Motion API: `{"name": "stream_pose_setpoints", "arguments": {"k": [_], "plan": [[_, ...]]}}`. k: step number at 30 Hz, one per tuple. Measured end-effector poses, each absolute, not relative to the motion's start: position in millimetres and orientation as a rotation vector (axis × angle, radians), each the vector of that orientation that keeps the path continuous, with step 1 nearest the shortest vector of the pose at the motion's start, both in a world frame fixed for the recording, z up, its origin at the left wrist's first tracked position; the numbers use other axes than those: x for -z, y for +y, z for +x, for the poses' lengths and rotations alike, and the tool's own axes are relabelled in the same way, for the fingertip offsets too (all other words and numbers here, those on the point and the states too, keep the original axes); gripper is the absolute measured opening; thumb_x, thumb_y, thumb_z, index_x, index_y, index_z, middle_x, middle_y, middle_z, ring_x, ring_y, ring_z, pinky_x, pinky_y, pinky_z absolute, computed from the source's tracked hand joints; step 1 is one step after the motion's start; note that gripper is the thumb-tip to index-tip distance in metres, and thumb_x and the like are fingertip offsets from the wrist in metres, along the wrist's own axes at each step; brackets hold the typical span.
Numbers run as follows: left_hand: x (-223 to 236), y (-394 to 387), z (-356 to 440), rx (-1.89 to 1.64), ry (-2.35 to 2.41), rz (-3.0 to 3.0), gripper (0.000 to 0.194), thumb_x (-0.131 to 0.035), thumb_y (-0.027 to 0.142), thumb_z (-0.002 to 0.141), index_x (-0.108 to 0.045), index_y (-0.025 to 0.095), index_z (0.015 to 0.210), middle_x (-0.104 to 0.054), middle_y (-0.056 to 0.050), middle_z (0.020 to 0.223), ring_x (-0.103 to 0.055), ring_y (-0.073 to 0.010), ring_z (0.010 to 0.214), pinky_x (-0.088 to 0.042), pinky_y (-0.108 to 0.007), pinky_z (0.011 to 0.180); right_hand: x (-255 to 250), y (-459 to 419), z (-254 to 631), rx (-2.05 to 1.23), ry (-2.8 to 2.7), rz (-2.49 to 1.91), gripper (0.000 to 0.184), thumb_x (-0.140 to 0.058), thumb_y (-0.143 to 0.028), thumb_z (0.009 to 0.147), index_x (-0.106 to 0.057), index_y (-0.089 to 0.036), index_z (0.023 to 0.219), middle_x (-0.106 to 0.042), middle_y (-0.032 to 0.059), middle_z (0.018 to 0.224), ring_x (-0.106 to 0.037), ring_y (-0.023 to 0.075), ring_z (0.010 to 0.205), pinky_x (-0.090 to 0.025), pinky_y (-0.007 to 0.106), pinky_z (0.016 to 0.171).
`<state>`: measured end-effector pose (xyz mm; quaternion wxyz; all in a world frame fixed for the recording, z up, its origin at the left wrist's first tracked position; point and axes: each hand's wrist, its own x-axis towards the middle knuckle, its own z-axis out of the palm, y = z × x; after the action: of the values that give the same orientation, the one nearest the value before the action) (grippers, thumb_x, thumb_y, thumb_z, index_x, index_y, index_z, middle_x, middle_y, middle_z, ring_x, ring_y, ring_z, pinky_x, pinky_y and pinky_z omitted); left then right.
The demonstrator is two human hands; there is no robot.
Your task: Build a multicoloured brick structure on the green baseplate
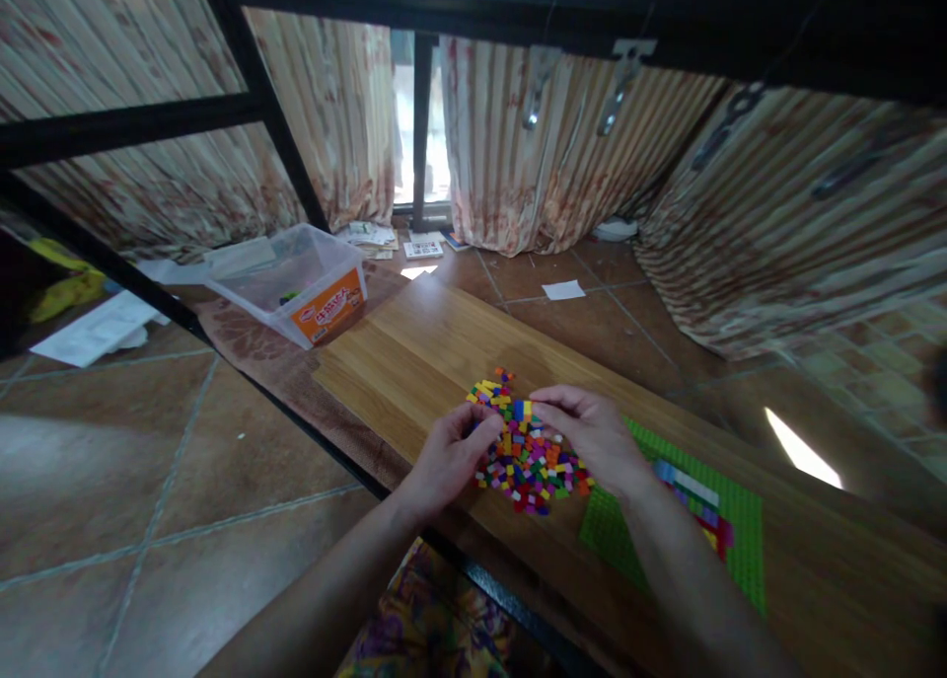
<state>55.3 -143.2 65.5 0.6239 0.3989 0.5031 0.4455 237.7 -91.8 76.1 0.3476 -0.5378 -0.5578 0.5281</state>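
Observation:
A heap of small colourful building bricks [534, 466] lies spread on the wooden board. My right hand [592, 431] is over the heap's right side, closed on a small blue and yellow brick piece [523, 411] at its fingertips. On the left of the heap, my left hand [453, 451] has its thumb and fingers pressed together; whatever they may hold is hidden. Partly behind my right forearm lies a green baseplate [744, 520], with rows of light blue, white, purple, red and yellow bricks [695, 490] on it.
The wooden board [414, 347] rests on a brown cloth-covered surface with a dark metal edge. A clear plastic bin [266, 283] with an orange label stands at its far left end. Dark metal bars [148, 117] cross in front of patterned curtains [510, 155]. Papers [563, 290] lie on the tiled floor.

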Motion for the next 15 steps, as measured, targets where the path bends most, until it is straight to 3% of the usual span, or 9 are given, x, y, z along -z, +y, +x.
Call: {"name": "stream_pose_setpoints", "arguments": {"k": [6,15], "plan": [[-58,-138,79,-1.010,1.139,1.146,0.032,-0.053,0.045,0.085,-0.053,0.016,0.071,-0.042,0.005,0.058,-0.034,-0.0071,0.052,-0.026,-0.021,0.048,-70,-124,225,-1.499,-1.170,-1.310,0.034,-0.080,-0.045,0.060,-0.075,-0.020,0.083,-0.074,0.0039,0.083,-0.067,0.0171,0.070,-0.056,0.031,0.066],[-50,-145,83,-0.937,1.053,0.739,0.030,-0.057,0.043,0.080,-0.045,0.019,0.068,-0.042,0.007,0.055,-0.029,-0.0044,0.042,-0.022,-0.019,0.042,-47,-126,238,-1.442,-1.233,-1.398,0.032,-0.074,-0.046,0.064,-0.075,-0.020,0.083,-0.074,0.0041,0.079,-0.067,0.0189,0.064,-0.057,0.034,0.065]]}}
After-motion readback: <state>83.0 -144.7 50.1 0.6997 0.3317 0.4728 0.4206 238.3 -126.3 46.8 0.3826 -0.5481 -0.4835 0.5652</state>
